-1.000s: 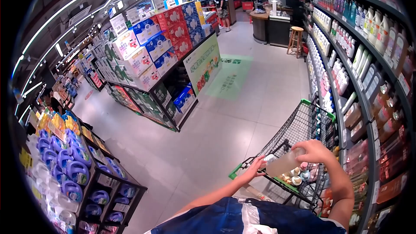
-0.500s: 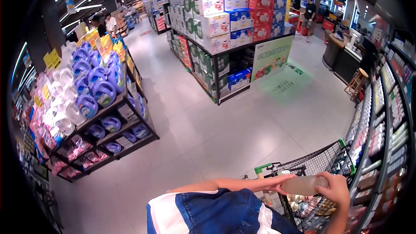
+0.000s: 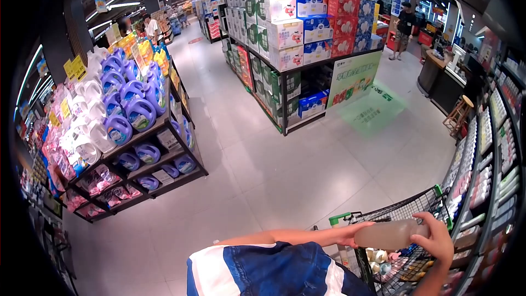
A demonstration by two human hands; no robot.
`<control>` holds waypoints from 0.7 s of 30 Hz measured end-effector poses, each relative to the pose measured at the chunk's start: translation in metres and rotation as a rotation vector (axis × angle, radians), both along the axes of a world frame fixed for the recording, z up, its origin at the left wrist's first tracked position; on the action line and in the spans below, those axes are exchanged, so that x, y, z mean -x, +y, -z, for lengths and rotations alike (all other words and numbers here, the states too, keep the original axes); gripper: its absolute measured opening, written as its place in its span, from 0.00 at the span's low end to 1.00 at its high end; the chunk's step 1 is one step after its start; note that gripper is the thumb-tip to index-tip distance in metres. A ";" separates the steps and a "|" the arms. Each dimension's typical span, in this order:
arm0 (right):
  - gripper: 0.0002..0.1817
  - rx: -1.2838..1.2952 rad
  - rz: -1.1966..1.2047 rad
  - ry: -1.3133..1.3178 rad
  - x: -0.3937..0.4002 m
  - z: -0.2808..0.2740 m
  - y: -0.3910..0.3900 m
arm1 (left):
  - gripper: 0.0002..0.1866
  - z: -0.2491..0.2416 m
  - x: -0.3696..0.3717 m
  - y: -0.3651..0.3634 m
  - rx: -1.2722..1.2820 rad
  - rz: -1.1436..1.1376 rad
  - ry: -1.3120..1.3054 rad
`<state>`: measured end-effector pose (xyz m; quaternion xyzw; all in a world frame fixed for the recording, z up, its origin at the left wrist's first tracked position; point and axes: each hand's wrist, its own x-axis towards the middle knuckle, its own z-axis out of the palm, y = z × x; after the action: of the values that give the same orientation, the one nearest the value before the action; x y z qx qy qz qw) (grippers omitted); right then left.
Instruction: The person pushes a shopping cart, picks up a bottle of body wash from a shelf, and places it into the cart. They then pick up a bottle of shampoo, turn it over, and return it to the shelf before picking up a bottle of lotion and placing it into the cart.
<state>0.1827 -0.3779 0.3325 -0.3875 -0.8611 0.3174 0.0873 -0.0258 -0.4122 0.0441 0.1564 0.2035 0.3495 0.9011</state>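
Observation:
A cloudy, translucent bottle (image 3: 385, 235) lies sideways between my hands, above a shopping cart (image 3: 415, 206). My left hand (image 3: 349, 234) grips its left end. At the bottle's right end is my right hand (image 3: 436, 239), thumb and fingers curled around the end, which they partly hide. I cannot make out whether a cap is there. Below the bottle, several small white and pink items (image 3: 379, 260) lie in the black wire basket of the cart, which has green corner pieces.
Shelves of bottles (image 3: 475, 186) run close along the right. A stand of purple detergent bottles (image 3: 139, 112) is at left; stacked cartons (image 3: 304, 27) fill a central display. Grey floor (image 3: 263, 175) lies between them. A person (image 3: 404, 30) stands near a counter (image 3: 438, 77); others are far left.
My right hand's fingers have opened slightly and shifted right at the bottle's end. The surroundings have moved a little to the right in view. The left hand keeps its grip.

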 end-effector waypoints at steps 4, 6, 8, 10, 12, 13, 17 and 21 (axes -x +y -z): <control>0.45 0.288 0.023 0.448 -0.021 0.033 -0.005 | 0.26 -0.005 0.007 -0.002 -0.006 0.040 -0.016; 0.51 0.250 0.011 0.582 -0.035 0.064 0.000 | 0.29 -0.011 0.006 -0.003 -0.030 0.009 0.051; 0.50 0.201 0.011 0.567 -0.033 0.082 0.002 | 0.32 -0.012 0.005 -0.004 -0.077 0.033 0.112; 0.47 0.264 0.049 0.662 -0.023 0.095 -0.006 | 0.33 -0.017 0.004 -0.004 -0.098 0.086 0.123; 0.45 0.159 -0.033 0.788 -0.015 0.112 -0.004 | 0.34 -0.009 0.002 -0.002 -0.094 0.146 0.107; 0.44 0.125 -0.034 0.829 -0.014 0.116 -0.005 | 0.35 -0.002 0.001 0.000 -0.074 0.176 0.096; 0.41 0.171 0.235 0.926 -0.013 0.117 -0.019 | 0.38 -0.030 0.000 -0.009 -0.040 0.253 0.103; 0.39 0.205 0.410 1.120 -0.013 0.134 -0.010 | 0.43 -0.036 -0.008 -0.016 0.092 0.314 -0.085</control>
<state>0.1956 -0.3875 0.1982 -0.3260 -0.5570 0.5312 0.5490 -0.0181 -0.4284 0.0801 0.1302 0.1541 0.2008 0.9586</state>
